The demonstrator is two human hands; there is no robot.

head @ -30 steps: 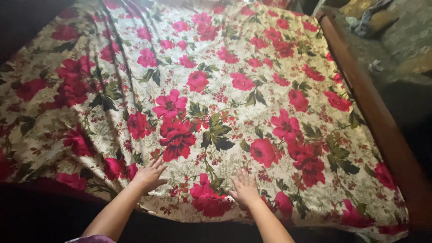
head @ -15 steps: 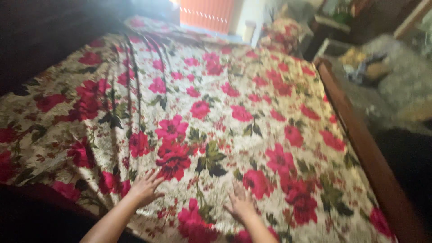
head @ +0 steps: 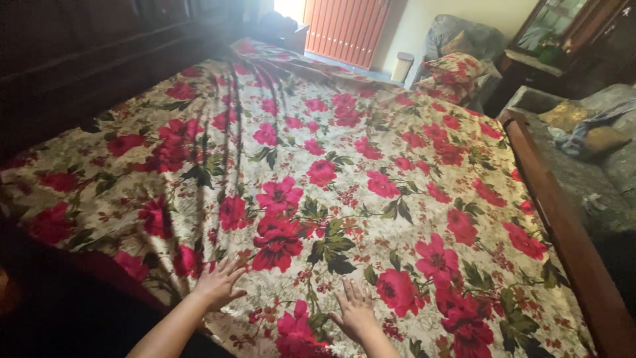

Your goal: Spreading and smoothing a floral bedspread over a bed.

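A cream bedsheet [head: 371,152] printed with red flowers and dark green leaves covers a wide bed. My left hand [head: 218,285] lies flat on the sheet near its front edge, fingers spread. My right hand [head: 354,310] also rests palm down on the sheet, a little to the right, fingers apart. Neither hand holds anything. Long creases run through the sheet's left half toward the far end.
A brown wooden bed rail [head: 563,225] runs along the right side. Matching floral pillows [head: 450,73] sit at the far right corner. Beyond are an orange slatted door [head: 344,30], a small bin [head: 401,66], a grey armchair [head: 464,36] and a cluttered grey surface [head: 589,146].
The view has tilted up, so the far end of the bed and the room behind it appear. Both hands stay flat on the sheet near the front edge.
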